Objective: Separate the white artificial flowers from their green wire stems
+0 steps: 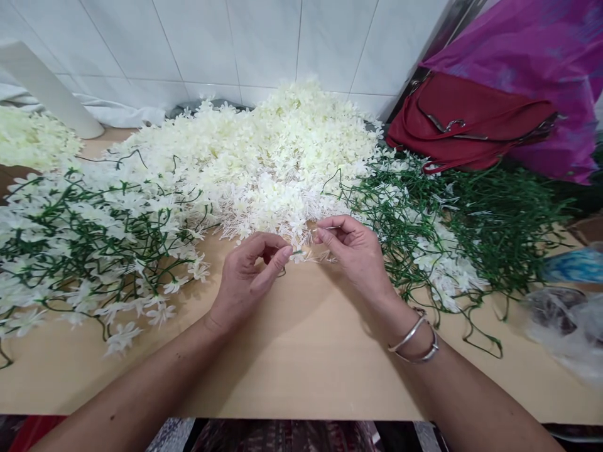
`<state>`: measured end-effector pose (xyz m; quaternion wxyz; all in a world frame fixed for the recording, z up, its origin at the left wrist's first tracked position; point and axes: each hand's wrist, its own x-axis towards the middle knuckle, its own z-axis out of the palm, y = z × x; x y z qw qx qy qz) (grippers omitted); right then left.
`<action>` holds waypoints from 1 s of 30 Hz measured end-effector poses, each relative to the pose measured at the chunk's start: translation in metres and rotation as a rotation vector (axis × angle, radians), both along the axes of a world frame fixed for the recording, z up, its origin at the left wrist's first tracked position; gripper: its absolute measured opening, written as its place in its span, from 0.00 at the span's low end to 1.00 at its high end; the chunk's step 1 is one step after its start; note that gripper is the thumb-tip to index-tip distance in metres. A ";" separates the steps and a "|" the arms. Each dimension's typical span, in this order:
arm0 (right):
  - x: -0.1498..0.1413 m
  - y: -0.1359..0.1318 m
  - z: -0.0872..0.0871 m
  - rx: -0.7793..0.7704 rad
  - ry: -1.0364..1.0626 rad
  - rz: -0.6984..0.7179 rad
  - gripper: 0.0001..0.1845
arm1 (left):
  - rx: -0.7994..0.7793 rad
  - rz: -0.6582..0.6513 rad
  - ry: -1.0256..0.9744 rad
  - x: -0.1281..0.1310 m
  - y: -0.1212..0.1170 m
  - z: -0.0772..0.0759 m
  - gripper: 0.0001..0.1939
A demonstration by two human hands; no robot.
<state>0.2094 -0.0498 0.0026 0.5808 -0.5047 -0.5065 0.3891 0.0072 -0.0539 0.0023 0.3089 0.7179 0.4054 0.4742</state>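
My left hand [249,273] pinches a thin green stem between thumb and forefinger just above the wooden table [301,364]. My right hand [353,251], with metal bangles on the wrist, pinches a small white artificial flower [306,254] next to that stem tip. The two hands almost meet at the near edge of a big heap of loose white flowers [277,163].
Green stems with white flowers on them [94,245] lie at the left. A pile of mostly bare green stems [471,232] lies at the right. A red handbag [466,119] and purple cloth [532,56] sit at the back right, plastic bags [570,314] at the right edge.
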 end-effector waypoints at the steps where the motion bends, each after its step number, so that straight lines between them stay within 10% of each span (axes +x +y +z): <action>1: 0.000 0.000 0.000 0.000 0.000 -0.001 0.06 | 0.069 0.042 0.025 0.001 0.001 0.000 0.07; 6: 0.000 -0.001 -0.002 0.004 -0.014 0.003 0.07 | 0.327 0.230 0.130 0.001 0.002 0.003 0.07; 19: -0.001 -0.002 -0.003 0.029 -0.120 -0.015 0.05 | 0.394 0.049 0.593 0.009 0.009 -0.019 0.03; 30: -0.011 -0.010 0.010 0.071 0.077 0.030 0.05 | 0.251 0.203 0.040 -0.003 0.010 0.004 0.04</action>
